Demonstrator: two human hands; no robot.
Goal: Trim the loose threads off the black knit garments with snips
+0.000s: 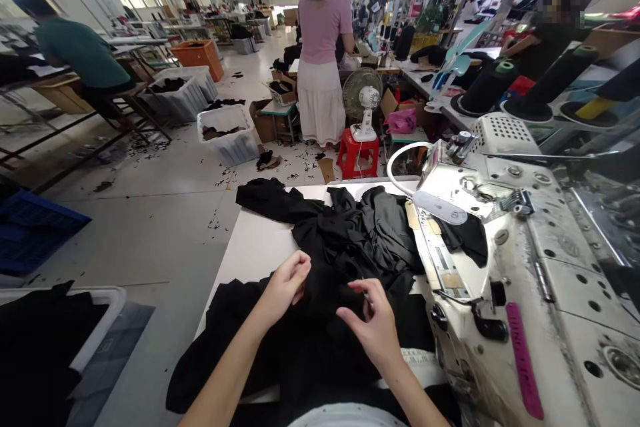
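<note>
My left hand [291,281] is closed in a pinch at the edge of a black fabric piece [320,320] draped over the front of the sewing table. Right of it, my right hand [373,320] hovers over the same cloth, thumb and forefinger spread apart. Its other fingers curl inward, and a small shiny spot shows by them that I cannot make out. Beyond both hands lies a rumpled heap of black garments [360,220]. An industrial sewing machine [520,267] stands close to the right of my right hand.
A white table edge [240,240] shows at left. Beside it stands a bin [117,307] of black cloth, with a blue crate [40,230] behind. A fan [369,97] sits on a red stool [357,155] ahead. Thread cones [487,90] stand behind the machine. Several people work around.
</note>
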